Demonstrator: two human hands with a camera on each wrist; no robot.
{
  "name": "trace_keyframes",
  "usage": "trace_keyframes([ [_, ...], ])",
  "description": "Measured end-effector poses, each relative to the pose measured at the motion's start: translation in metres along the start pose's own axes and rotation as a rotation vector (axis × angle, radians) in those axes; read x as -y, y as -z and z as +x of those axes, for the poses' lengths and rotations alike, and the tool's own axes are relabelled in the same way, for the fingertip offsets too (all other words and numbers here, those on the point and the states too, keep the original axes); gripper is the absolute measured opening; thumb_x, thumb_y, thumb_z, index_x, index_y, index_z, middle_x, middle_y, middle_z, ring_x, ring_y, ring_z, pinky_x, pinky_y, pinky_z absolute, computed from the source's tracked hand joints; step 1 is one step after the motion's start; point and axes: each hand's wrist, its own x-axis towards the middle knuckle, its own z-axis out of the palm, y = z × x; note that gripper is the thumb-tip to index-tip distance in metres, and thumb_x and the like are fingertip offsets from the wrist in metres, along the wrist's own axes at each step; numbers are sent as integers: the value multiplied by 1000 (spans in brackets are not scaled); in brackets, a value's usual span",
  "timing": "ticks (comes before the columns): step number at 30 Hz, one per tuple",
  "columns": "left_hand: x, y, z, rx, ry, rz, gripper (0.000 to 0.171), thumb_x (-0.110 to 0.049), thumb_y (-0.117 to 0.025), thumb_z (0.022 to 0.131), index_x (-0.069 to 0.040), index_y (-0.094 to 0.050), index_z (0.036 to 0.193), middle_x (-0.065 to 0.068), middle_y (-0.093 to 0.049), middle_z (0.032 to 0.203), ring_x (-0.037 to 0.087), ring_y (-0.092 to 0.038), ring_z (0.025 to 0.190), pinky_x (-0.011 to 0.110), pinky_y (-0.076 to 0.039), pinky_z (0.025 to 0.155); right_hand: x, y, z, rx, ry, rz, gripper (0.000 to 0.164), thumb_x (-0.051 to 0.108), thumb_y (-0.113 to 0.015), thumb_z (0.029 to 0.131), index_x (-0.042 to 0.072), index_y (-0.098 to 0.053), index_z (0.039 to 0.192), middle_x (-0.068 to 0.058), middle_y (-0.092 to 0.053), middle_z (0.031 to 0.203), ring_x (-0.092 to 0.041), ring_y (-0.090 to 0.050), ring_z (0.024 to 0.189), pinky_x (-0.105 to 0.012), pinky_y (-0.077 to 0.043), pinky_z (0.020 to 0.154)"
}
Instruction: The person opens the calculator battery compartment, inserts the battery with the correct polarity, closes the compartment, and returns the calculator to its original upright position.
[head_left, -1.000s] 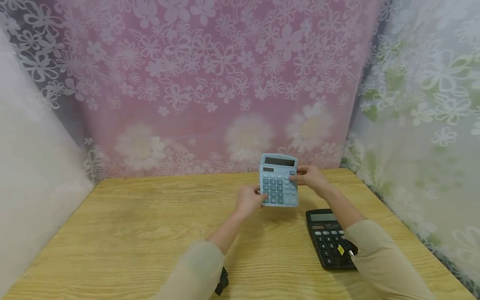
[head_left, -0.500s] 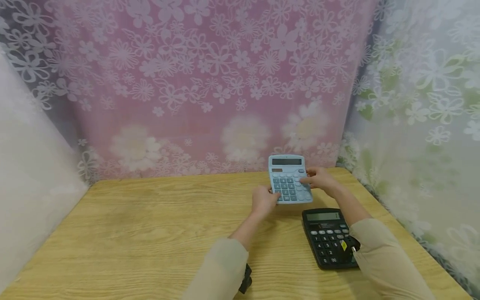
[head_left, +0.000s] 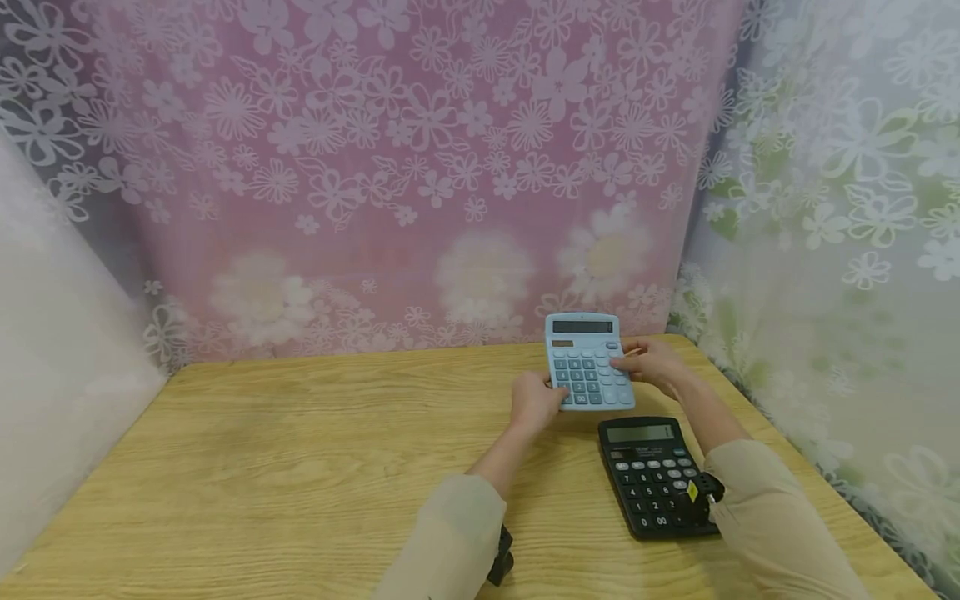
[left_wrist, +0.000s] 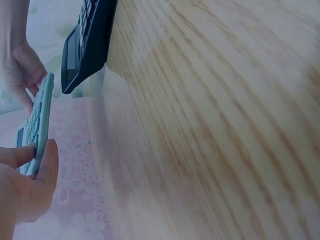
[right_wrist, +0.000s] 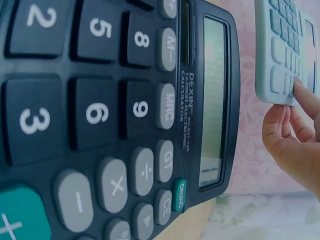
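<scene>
A light blue calculator [head_left: 590,354] is held up above the far right of the table, its keys and display facing the head camera. At its lower left corner my left hand [head_left: 534,403] pinches it, thumb on the key side and fingers behind, as the left wrist view of the hand [left_wrist: 30,182] shows. My right hand [head_left: 654,367] pinches the right edge, with the thumb over the keys and curled fingers [right_wrist: 280,127] behind. Below, a black calculator [head_left: 651,479] lies face up on the table, partly covered by the right wrist's camera.
The wooden table [head_left: 300,467] reaches back to a pink flowered curtain [head_left: 390,192]. On the right hangs a whitish flowered curtain [head_left: 832,275], on the left a plain white one [head_left: 67,333]. A small black wrist camera [head_left: 501,557] shows under the left sleeve.
Both hands, still gripping the light blue calculator, have shifted right in the head view. The head view has also turned slightly, and more of the black calculator shows past the right arm.
</scene>
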Motion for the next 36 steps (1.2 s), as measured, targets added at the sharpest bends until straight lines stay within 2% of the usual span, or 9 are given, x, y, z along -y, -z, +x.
trace_keyframes([
  [6,-1,-5,3,23,43,-41,21,-8,-71,81,4,-70,98,5,-65,73,12,-60,56,21,-48,50,-4,8,-3,68,25,67,40,5,-52,94,-14,-36,126,-13,-53,105,-11,-58,83,-28,-49,77],
  [9,-2,-8,6,35,65,-47,26,-8,-70,81,5,-68,104,7,-66,78,12,-61,57,22,-49,51,-4,11,-4,85,35,55,40,3,-48,96,-16,-35,128,-15,-51,108,-11,-58,84,-28,-49,78],
  [14,-3,-11,8,59,60,-14,24,-7,-69,82,6,-67,103,7,-65,75,15,-63,59,22,-49,51,-5,11,-4,42,-13,-21,41,7,-53,93,-16,-38,125,-19,-49,109,-14,-57,83,-28,-49,76],
  [19,-3,-14,8,70,52,42,16,-6,-70,81,5,-70,93,4,-63,68,12,-60,58,21,-48,52,-8,11,-5,35,-70,-1,40,6,-55,93,-15,-38,123,-17,-53,104,-15,-57,81,-28,-49,73],
  [24,-4,-18,9,86,69,27,18,-7,-70,81,4,-70,94,3,-63,69,10,-58,59,20,-47,52,-7,15,-7,66,-80,41,36,5,-53,93,-14,-37,120,-11,-55,96,-14,-57,79,-27,-49,71],
  [28,-5,-20,12,86,83,9,19,-8,-70,82,4,-69,96,3,-62,70,13,-60,60,21,-47,52,-6,20,-7,87,-70,57,35,5,-47,96,-14,-33,122,-11,-52,99,-12,-56,80,-27,-48,74],
  [31,-5,-22,14,83,84,2,20,-8,-70,81,5,-69,96,4,-62,69,14,-61,58,22,-48,50,-7,21,-6,73,-70,43,36,4,-46,96,-14,-33,124,-13,-49,103,-12,-55,81,-27,-48,75],
  [36,-6,-22,15,87,71,39,14,-6,-70,80,4,-69,91,4,-61,68,11,-58,55,21,-47,50,-10,19,-2,31,-93,21,32,2,-52,93,-12,-36,118,-15,-49,103,-13,-55,80,-28,-48,74],
])
